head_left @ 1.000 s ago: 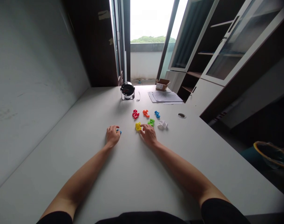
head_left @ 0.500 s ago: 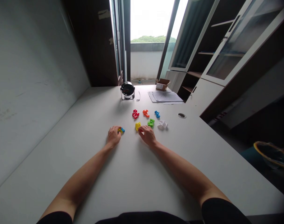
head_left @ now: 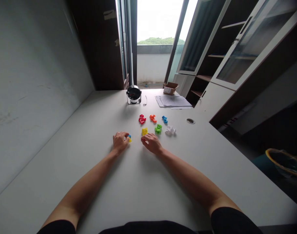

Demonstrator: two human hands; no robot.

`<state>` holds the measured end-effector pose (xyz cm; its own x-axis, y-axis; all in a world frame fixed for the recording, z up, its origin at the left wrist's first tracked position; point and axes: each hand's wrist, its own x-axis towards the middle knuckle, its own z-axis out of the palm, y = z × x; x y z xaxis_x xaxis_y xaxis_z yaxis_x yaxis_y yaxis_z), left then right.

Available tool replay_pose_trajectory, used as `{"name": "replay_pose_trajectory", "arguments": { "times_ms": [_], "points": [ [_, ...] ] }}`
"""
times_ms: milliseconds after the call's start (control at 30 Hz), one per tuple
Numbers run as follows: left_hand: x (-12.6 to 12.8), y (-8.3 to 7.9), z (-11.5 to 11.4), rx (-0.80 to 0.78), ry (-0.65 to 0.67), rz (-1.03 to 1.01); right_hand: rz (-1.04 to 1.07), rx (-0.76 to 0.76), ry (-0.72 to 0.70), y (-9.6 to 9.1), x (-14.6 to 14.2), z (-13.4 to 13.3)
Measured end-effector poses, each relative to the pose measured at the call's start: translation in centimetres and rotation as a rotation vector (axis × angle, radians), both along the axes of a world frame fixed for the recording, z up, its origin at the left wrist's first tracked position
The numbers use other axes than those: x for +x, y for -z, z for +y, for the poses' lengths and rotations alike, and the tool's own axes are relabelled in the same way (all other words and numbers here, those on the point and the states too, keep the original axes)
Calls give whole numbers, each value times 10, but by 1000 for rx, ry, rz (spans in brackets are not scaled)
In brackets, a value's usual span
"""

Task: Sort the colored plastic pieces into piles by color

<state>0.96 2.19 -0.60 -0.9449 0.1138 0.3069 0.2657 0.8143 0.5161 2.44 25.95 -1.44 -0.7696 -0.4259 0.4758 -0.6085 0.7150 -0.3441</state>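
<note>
My left hand (head_left: 120, 142) rests on the white table (head_left: 95, 175), its fingertips pinching a small blue-and-yellow plastic piece (head_left: 129, 138) that they partly hide. My right hand (head_left: 152, 143) lies curled on the tabletop, holding nothing, its fingertips just short of a yellow plastic piece (head_left: 145, 131). Beyond the hands lie a red piece (head_left: 142, 119), an orange piece (head_left: 152, 118), a blue piece (head_left: 164, 119), a green piece (head_left: 158, 128) and a white piece (head_left: 170, 131).
At the table's far end stand a small round desk fan (head_left: 134, 94) with a thin cable, a stack of papers (head_left: 172, 101) and a small cardboard box (head_left: 170, 88). A cable grommet (head_left: 190, 121) sits in the tabletop. Cabinets stand at right, a wall at left.
My left hand has shifted slightly right and nearer me, with the blue-and-yellow piece at its fingertips. My right hand has drawn back from the yellow piece, toward me.
</note>
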Motion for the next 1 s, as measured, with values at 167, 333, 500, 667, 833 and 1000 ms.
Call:
{"name": "replay_pose_trajectory", "arguments": {
  "times_ms": [167,333,500,667,833,1000],
  "points": [
    [6,-6,6,-26,60,7,-6,-2,5,-1,1,0],
    [10,-11,8,-63,144,-21,-24,-1,1,-2,1,0],
    [12,-14,9,-85,228,-52,-16,-1,-18,-1,1,0],
    [11,-12,9,-95,255,-77,-17,-2,-17,0,0,0],
    [9,-10,7,-65,246,-59,-12,3,-23,2,0,0],
    [11,-10,9,-33,263,-54,-26,-17,-55,1,1,0]
  ]
}}
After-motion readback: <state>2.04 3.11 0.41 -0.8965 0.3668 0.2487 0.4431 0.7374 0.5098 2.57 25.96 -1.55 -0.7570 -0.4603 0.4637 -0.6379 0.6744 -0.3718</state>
